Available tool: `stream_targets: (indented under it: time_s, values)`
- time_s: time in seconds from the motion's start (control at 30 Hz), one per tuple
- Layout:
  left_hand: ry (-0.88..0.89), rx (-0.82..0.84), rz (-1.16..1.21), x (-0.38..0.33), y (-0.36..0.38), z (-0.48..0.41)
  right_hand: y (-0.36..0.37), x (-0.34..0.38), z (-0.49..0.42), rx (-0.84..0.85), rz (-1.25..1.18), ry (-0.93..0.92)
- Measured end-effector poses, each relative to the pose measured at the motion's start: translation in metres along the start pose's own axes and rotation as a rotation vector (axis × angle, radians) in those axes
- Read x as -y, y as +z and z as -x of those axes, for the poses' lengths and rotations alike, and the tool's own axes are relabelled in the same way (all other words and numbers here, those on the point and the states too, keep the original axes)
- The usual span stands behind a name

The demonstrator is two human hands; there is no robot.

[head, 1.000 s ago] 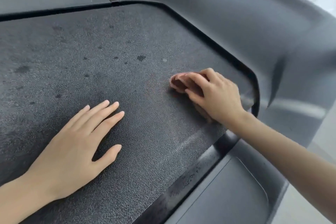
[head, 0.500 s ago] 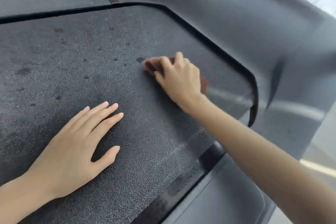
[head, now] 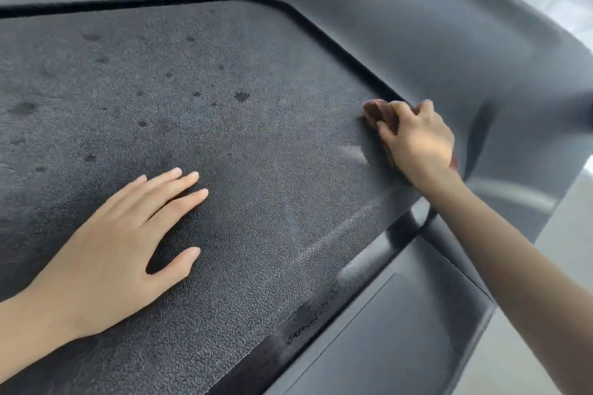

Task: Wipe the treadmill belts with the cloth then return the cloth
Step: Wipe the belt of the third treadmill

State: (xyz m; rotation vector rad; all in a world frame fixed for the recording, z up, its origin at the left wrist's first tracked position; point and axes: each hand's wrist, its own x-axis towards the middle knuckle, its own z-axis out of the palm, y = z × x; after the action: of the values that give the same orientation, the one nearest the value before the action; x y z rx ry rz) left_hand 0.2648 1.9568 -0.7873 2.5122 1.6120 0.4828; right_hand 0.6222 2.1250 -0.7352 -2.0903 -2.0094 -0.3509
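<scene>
Right hand [head: 417, 144] has slid to the right since half a second ago, from the middle of the treadmill belt [head: 256, 176] out to its far right edge, taking the cloth [head: 373, 111] with it. Left hand [head: 118, 244] has not shifted.

Right hand grasps the reddish-brown cloth, fingers curled over the bunched fabric and pressing it down on the belt. Only a small wad of the cloth pokes out past the fingertips, with a sliver near the wrist. The cloth sits right against the dark seam where the belt meets the grey plastic cover [head: 449, 42]. This hand and the cloth are motion-blurred.

Left hand is released: palm down, fingers straight and slightly spread, thumb out to the side, lying flat on the near left part of the belt and holding nothing. The two hands are well apart.

The belt is dark and pebbled, with scattered darker spots [head: 241, 95] across its middle and left. A pale streak [head: 333, 234] runs near its right edge. The grey side rail [head: 385, 324] lies along the belt at lower right, under the right forearm. Light floor [head: 513, 372] shows beyond it.
</scene>
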Motion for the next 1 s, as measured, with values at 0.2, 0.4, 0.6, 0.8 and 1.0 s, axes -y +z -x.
stream_targets:
  time_s: [0.2, 0.4, 0.6, 0.8, 1.0]
  values:
    - [-0.006, 0.006, -0.019, -0.004, -0.003, 0.0, -0.023, 0.078, 0.08, -0.069, -0.038, -0.297]
    - [-0.01, 0.013, -0.033, -0.006, -0.004, 0.0, -0.036, 0.075, 0.12, -0.017, -0.236, -0.663]
    - [0.001, 0.012, -0.024, -0.009, -0.008, -0.001, -0.014, -0.005, 0.024, 0.026, -0.028, -0.143]
    - [-0.032, 0.02, -0.025, -0.017, -0.015, -0.002, -0.013, 0.032, 0.036, -0.021, 0.041, -0.165]
    - [-0.082, 0.044, -0.049, -0.027, -0.024, 0.0, -0.036, 0.124, 0.1, -0.039, -0.096, -0.564]
